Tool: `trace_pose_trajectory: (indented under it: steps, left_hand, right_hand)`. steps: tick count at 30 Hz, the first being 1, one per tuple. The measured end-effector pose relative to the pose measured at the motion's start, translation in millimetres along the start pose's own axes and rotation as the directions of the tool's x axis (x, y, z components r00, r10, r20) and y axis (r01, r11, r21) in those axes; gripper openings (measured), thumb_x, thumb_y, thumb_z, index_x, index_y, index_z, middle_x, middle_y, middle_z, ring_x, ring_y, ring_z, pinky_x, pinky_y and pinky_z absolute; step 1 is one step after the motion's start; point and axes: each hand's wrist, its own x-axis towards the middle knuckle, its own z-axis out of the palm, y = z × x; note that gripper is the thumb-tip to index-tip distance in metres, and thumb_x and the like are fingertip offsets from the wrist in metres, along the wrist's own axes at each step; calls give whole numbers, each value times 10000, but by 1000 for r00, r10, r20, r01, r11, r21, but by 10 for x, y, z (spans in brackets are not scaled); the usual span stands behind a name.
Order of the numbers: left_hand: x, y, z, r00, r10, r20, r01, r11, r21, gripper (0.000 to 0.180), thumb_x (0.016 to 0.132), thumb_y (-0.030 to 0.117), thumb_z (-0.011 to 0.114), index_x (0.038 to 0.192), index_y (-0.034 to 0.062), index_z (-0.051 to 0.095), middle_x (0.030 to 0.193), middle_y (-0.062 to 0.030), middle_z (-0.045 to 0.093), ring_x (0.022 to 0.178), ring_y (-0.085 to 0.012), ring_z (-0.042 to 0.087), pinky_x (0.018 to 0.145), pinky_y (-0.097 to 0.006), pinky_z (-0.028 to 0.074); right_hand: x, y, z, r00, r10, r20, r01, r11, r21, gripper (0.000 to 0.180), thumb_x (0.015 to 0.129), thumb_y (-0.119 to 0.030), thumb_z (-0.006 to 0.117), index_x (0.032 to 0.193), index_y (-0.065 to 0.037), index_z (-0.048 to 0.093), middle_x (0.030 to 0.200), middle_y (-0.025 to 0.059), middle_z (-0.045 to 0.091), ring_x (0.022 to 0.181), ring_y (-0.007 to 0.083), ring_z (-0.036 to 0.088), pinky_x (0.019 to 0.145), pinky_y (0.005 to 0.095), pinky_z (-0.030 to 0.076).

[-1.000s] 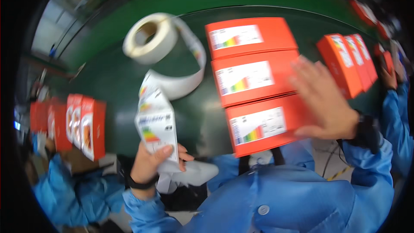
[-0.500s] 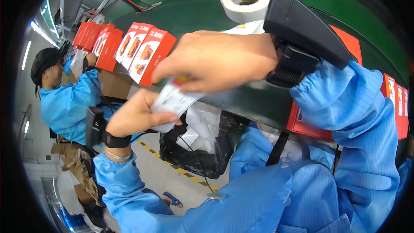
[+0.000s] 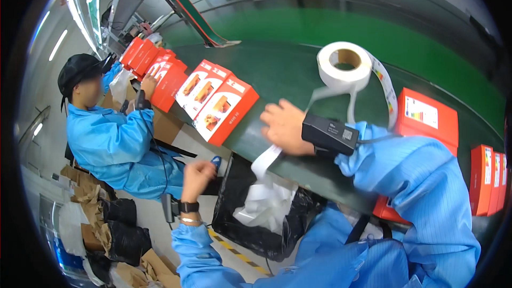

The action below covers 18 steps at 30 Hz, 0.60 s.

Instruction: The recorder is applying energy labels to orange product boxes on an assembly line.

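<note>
My left hand (image 3: 197,180) is raised beside the black bag, away from the belt, its fingers curled together and nothing showing in them. Over the dark green belt (image 3: 290,173) is my right hand (image 3: 288,128), back up, fingers bent and apart; its palm is hidden. A white backing strip (image 3: 260,167) emerges below that hand and runs down into the black bag (image 3: 226,216), onto crumpled white strips (image 3: 266,208). Just beyond my right wrist stands a roll of labels (image 3: 329,77). Its loose label band (image 3: 385,88) curves down behind my right sleeve.
Red and white boxes (image 3: 240,120) stand in a row left of my right hand. A labelled red box (image 3: 445,122) lies at right, with more red boxes (image 3: 481,181) beyond. At left a co-worker in blue (image 3: 106,138) handles boxes. Brown paper (image 3: 90,192) is heaped at lower left.
My hands have parted: the right moved right toward the roll, the left dropped lower and let go of the label strip. The view has shifted, showing more of the roll and floor.
</note>
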Motion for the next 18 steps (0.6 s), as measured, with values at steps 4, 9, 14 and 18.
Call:
trace_pose_trajectory:
  steps: [4, 9, 14, 18]
  left_hand:
    - [966, 588, -322, 806, 417, -419, -310, 902, 300, 359, 772, 247, 632, 972, -47, 583, 842, -126, 617, 728, -137, 565, 668, -265, 441]
    - [2305, 200, -673, 824, 419, -382, -113, 781, 614, 698, 800, 439, 548, 1225, -88, 378, 1244, -270, 418, 1146, -370, 427, 962, -375, 334]
    - [2887, 33, -658, 904, 98, -416, 158, 827, 539, 922, 732, 662, 438, 1258, -89, 337, 1214, -298, 432, 1177, -390, 384, 980, -399, 307]
    - [2923, 121, -520, 884, 46, -465, 313, 681, 662, 893, 719, 711, 394, 1166, -60, 458, 1083, -289, 532, 1061, -387, 492, 933, -410, 356]
  right_hand:
    - [425, -250, -2, 967, 71, 245, -238, 593, 769, 569, 800, -343, 564, 1205, 38, 440, 1020, 133, 545, 938, 269, 534, 778, 348, 443]
    - [847, -334, 237, 816, 32, 577, -515, -411, 752, 789, 820, -470, 531, 1351, -4, 181, 1180, 183, 423, 1037, 230, 490, 821, 325, 433]
    - [939, -148, 515, 752, 75, 655, -452, -664, 596, 787, 826, -530, 476, 1347, -23, 176, 1304, 263, 272, 1250, 327, 285, 985, 417, 307]
    - [932, -22, 718, 757, 104, 645, -371, -744, 555, 841, 809, -564, 476, 1360, -23, 142, 1351, 285, 190, 1276, 350, 234, 1016, 436, 260]
